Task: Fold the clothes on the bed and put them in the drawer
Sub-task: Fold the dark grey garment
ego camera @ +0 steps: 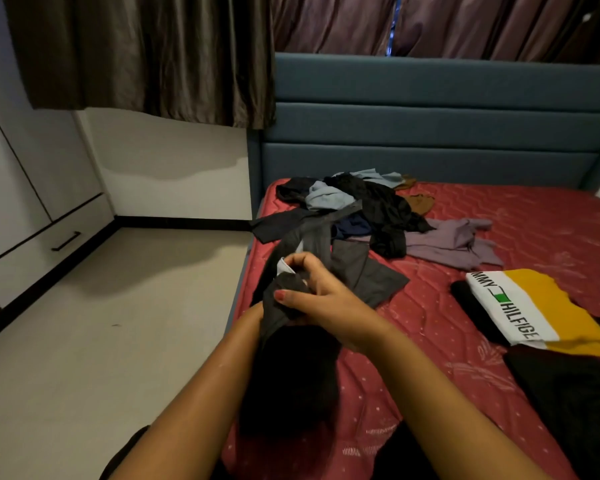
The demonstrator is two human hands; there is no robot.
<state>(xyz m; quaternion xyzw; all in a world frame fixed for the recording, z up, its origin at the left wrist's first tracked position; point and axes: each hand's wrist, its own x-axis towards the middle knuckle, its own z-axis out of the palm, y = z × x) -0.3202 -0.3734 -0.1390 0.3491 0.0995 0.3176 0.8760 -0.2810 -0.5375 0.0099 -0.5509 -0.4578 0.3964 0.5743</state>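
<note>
Clothes (361, 209): a messy pile on the bed (499, 220), close to the blue headboard (430, 133). Black, light blue, brown and purple things are all mixed up.
Dark grey cloth (278, 306): it is held up over the near left side of the bed, in front of the pile. Part of it lies flat on the bed, just beside the pile.
Right hand (326, 299): its fingers are curled, and thumb and fingers pinch the top of the dark grey cloth.
Left hand: it is hidden behind the dark grey cloth. Only the left arm (222, 358) shows, so I cannot tell how the fingers lie.
Folded shirt (520, 306): white and yellow with letters on it. It lies flat on the right side of the bed, well apart from the pile.
Black cloth (568, 393): it lies flat just beside the folded shirt, nearer to the person.
Drawer (49, 244): pushed in, with a black handle. It is low in the white cupboard on the left, across the floor (118, 323) from the bed.
Curtains (153, 57): dark ones hang above the headboard and the wall.
</note>
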